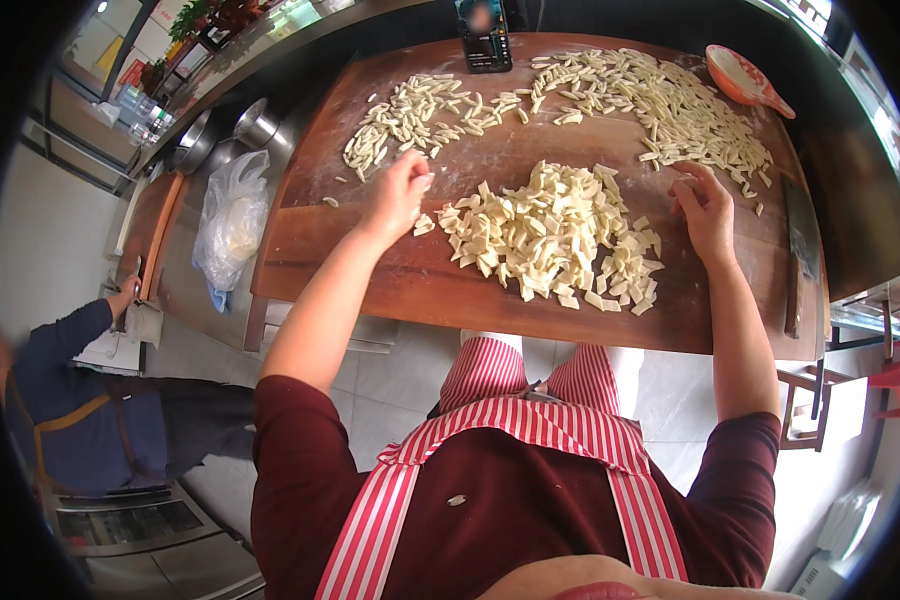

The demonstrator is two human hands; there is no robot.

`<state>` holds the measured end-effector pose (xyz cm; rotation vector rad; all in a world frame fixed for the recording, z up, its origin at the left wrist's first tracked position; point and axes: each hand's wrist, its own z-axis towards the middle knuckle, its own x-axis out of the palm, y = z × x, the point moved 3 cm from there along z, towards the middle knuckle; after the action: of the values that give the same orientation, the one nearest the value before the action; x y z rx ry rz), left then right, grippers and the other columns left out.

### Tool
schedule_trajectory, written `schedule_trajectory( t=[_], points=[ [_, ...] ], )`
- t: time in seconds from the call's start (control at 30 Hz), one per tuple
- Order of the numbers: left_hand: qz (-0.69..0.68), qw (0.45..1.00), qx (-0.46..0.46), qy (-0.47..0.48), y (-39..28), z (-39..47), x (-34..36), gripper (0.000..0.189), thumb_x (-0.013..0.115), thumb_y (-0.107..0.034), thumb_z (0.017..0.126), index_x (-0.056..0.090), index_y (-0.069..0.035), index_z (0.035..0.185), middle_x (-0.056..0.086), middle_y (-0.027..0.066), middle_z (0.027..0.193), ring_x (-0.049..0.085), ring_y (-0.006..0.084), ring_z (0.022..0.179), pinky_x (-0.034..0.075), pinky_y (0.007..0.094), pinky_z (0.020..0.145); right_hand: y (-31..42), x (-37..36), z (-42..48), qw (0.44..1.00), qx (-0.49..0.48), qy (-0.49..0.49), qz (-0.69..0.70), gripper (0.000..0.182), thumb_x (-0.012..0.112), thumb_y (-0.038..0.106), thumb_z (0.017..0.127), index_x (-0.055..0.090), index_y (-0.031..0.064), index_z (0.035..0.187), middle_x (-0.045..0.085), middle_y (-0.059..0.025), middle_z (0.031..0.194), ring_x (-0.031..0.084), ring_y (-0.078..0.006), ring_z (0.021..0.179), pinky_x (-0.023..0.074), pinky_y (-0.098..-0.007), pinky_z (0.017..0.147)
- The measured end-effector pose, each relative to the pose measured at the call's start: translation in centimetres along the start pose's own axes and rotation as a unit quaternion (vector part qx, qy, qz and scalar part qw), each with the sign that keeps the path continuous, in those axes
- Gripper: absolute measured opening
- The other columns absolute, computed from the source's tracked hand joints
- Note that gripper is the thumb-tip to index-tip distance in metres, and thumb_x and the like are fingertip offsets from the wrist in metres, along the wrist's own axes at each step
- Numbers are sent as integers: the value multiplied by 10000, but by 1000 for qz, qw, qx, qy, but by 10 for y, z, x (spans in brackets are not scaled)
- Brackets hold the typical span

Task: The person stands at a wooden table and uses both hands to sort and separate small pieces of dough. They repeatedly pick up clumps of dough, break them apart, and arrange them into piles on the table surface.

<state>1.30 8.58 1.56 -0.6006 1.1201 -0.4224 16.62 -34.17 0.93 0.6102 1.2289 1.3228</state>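
My left hand [399, 196] is raised over the wooden board [330, 251], its fingers curled together; whether a bit of dough is between them is hidden. Just beyond it lie slim rolled dough pieces [401, 112]. Between my hands is a heap of flat, cut dough pieces [551, 225], with a few strays beside my left wrist. My right hand [705, 206] hovers at the heap's right, fingers bent and thumb tucked in. It is close to the near edge of a larger spread of rolled pieces [675, 112]. I cannot make out anything in its grasp.
A phone [484, 37] stands at the board's back edge. An orange-and-white scoop [746, 79] rests at the back right, a cleaver [799, 255] along the right edge. Left are a plastic bag [232, 217] and metal pots [257, 124]. A co-worker [90, 420] holds a knife there.
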Motion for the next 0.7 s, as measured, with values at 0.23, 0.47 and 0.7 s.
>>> schedule_trajectory(
  t=[0.23, 0.47, 0.7],
  points=[
    [-40, 992, -96, 65, 28, -40, -37, 45, 653, 10, 874, 650, -33, 888, 606, -4, 761, 537, 73, 687, 457, 240, 658, -1, 3, 0, 1000, -3, -6, -3, 270, 625, 85, 905, 658, 38, 1169, 664, -23, 752, 568, -71, 634, 461, -235, 620],
    [151, 988, 26, -28, 51, -48, -40, 427, 810, -309, 759, 649, -192, 1137, 434, 163, 1432, 364, 381, 1346, 276, 549, 1088, -5, 2, -2, 1000, 23, 6, 13, 280, 623, 42, 907, 657, 46, 1186, 666, -16, 806, 557, -65, 659, 460, -215, 619],
    [192, 976, -98, 41, 50, -36, -49, 883, 806, -384, 773, 331, -340, 1516, 123, 195, 1620, 40, 424, 1498, 79, 699, 1118, -1, 8, -7, 999, 33, 31, -13, 325, 598, 81, 948, 623, 64, 1271, 670, -2, 858, 557, -42, 687, 419, -193, 605]
  ],
)
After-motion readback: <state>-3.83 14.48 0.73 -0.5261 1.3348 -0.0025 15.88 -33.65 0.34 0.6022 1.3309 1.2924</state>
